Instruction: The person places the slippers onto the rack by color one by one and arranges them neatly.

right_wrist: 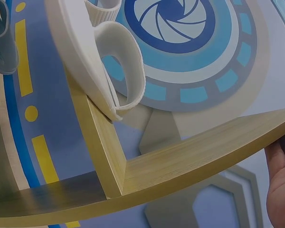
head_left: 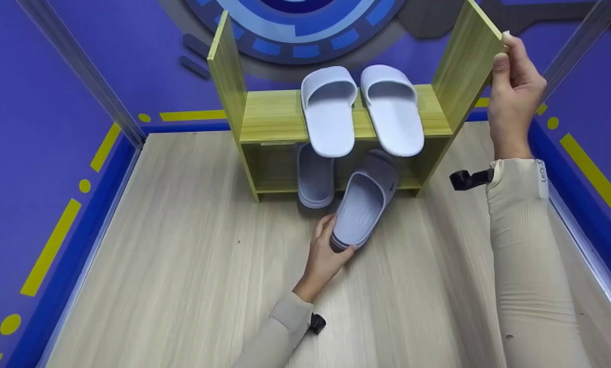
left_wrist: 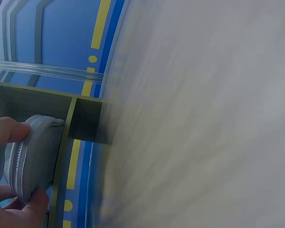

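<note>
My left hand (head_left: 326, 260) pinches the heel end of a grey slipper (head_left: 359, 207), its toe pointing into the lower level of a small wooden shoe rack (head_left: 272, 115). In the left wrist view, thumb and fingers grip the grey slipper (left_wrist: 42, 152) from both sides. Beside it, another grey slipper (head_left: 315, 179) lies partly inside that level, its heel sticking out. Two white slippers, one on the left (head_left: 331, 120) and one on the right (head_left: 397, 117), rest on the upper shelf, heels overhanging the front. My right hand (head_left: 517, 92) holds the top edge of the rack's right side panel.
The rack stands on a light wood-grain floor (head_left: 193, 245) against a blue patterned back wall (head_left: 132, 56). Blue side walls with yellow marks rise at left and right. A black wrist camera (head_left: 469, 180) juts from the right sleeve.
</note>
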Action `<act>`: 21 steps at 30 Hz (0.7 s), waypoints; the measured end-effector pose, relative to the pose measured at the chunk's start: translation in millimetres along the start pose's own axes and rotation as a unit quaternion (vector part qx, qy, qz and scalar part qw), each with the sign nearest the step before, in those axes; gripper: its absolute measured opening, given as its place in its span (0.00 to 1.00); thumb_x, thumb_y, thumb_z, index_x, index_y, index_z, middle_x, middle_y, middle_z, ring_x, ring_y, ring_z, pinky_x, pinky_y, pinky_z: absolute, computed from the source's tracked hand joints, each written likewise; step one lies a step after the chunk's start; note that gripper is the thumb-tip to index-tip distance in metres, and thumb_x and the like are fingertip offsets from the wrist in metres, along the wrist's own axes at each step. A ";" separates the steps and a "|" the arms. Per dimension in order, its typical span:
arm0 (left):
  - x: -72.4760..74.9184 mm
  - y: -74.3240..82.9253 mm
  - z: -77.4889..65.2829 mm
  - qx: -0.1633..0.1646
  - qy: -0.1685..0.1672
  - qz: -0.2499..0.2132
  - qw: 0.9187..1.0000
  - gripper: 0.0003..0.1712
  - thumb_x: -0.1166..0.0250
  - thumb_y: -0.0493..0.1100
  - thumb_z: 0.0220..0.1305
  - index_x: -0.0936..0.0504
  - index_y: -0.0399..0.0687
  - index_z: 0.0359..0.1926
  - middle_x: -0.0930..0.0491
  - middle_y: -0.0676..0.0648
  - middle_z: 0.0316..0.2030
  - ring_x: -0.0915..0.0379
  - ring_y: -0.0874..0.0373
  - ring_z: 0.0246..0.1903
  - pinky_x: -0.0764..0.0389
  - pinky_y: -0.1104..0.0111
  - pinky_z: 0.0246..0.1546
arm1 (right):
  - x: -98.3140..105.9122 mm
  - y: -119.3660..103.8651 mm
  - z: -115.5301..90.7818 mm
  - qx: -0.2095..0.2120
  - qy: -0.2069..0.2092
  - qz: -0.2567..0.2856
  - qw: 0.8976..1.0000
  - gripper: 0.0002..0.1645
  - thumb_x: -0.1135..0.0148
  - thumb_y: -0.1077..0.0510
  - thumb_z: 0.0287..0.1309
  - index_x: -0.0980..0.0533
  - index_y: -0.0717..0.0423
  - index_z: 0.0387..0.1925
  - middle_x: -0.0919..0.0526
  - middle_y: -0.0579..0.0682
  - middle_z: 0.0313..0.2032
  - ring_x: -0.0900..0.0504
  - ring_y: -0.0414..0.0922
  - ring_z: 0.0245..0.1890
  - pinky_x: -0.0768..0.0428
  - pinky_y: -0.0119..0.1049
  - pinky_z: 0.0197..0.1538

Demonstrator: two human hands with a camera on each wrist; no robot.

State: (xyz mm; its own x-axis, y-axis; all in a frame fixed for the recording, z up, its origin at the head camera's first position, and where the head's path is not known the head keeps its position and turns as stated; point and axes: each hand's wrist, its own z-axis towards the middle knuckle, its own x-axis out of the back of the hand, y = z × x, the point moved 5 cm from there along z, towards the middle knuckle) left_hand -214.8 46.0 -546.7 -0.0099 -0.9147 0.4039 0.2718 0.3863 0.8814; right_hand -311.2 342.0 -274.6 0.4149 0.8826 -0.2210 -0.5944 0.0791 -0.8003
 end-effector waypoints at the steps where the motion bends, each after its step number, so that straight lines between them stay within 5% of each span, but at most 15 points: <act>1: -1.0 0.2 0.3 0.001 0.003 -0.001 1.000 0.45 0.26 0.39 0.47 0.34 0.34 0.67 0.34 0.40 0.63 0.34 0.46 0.63 0.31 0.54 0.63 | 0.0 -0.2 -0.1 0.001 -0.001 -0.001 1.000 0.17 0.42 0.61 0.60 0.19 0.57 0.51 0.15 0.54 0.43 0.19 0.46 0.39 0.19 0.28 0.47; 21: -13.8 3.6 7.9 -0.022 0.080 0.007 0.997 0.42 0.22 0.42 0.44 0.28 0.37 0.62 0.30 0.41 0.58 0.29 0.47 0.57 0.29 0.56 0.60 | -0.3 0.3 0.4 0.000 -0.001 0.009 1.000 0.17 0.42 0.61 0.60 0.19 0.57 0.50 0.15 0.54 0.42 0.20 0.45 0.37 0.20 0.28 0.46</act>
State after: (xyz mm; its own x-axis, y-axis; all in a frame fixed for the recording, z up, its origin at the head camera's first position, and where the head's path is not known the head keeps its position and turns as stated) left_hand -221.3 61.0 -547.1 0.1475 -0.9175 0.3694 0.3124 0.3976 0.8627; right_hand -311.8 342.0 -274.5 0.4027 0.8848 -0.2345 -0.6015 0.0627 -0.7964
